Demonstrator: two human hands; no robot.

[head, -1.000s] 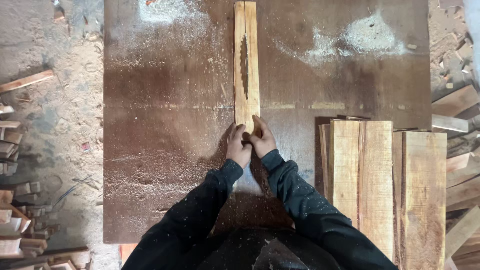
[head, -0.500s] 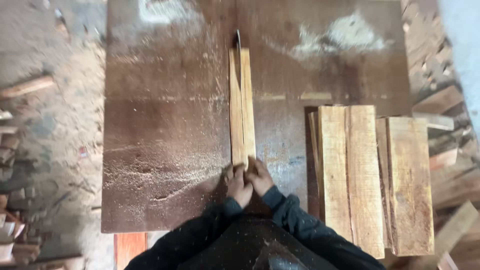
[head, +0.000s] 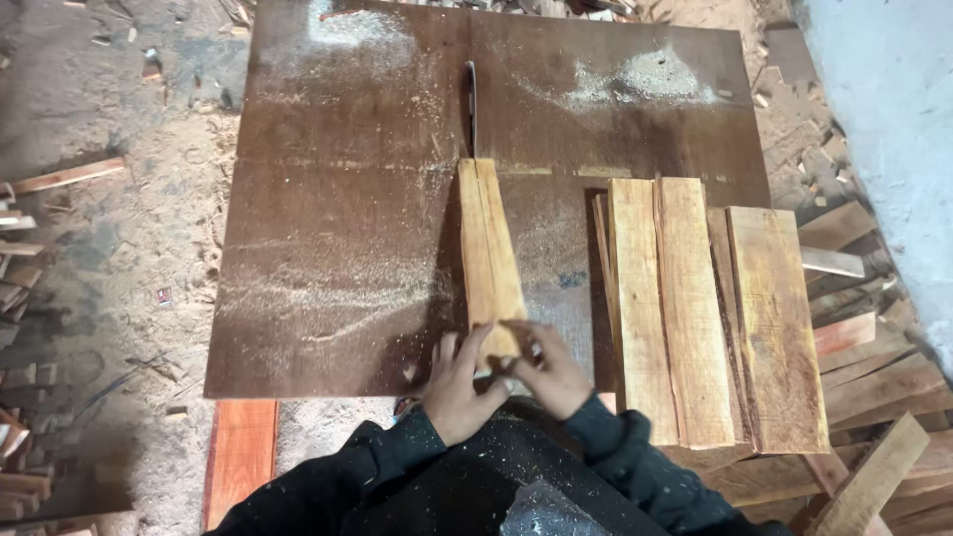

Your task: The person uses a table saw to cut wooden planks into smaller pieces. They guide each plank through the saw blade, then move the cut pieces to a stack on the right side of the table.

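A narrow wooden plank lies lengthwise on the brown saw table. Its far end sits just short of the thin saw blade that sticks up through the table's slot. My left hand and my right hand both grip the plank's near end, fingers over its top. Dark sleeves cover both arms.
A stack of wider planks rests on the table's right side. Sawdust patches lie on the tabletop. Offcuts pile on the floor at the right, more scraps at the left. A reddish board runs under the table's near edge.
The plank has come back toward me along the table, off the blade; its far end now sits in front of the blade. Both hands moved back with it.
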